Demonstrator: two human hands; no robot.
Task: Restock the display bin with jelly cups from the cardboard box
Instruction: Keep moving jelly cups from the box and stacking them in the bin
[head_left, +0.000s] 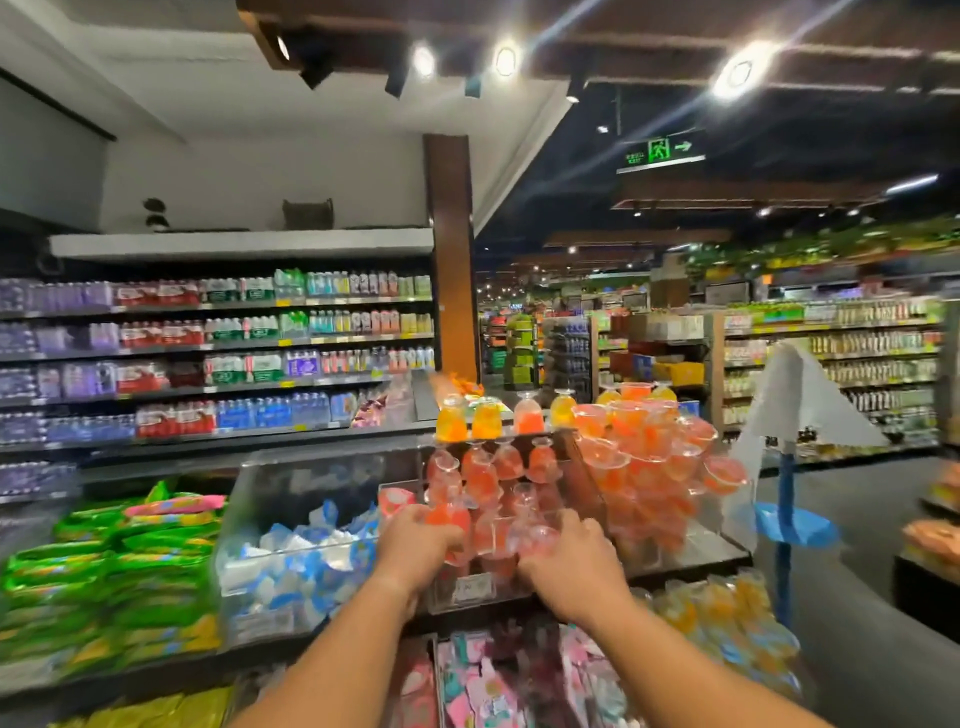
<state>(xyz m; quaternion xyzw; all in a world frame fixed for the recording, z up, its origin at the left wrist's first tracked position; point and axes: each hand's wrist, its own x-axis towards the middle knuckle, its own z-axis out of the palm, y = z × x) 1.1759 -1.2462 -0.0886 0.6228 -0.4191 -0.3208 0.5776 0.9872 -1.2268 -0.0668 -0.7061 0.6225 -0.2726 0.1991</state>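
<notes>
A clear display bin (470, 592) in front of me holds several red-orange jelly cups (498, 470), stacked in rows up to its back. My left hand (415, 545) reaches in from the left and its fingers curl round a red jelly cup (451, 519) at the front. My right hand (571, 564) reaches in from the right, fingers curled over a pale pink jelly cup (537, 540) near the front rim. A heap of orange jelly cups (649, 457) fills the bin to the right. No cardboard box shows in this view.
A clear bin of blue-white packets (296, 566) stands to the left, green bags (114, 571) beyond it. Pink packets (493, 686) lie below the hands. A blue stand with plastic bags (789, 525) rises at the right, by the open aisle. Drink shelves (218, 364) line the back.
</notes>
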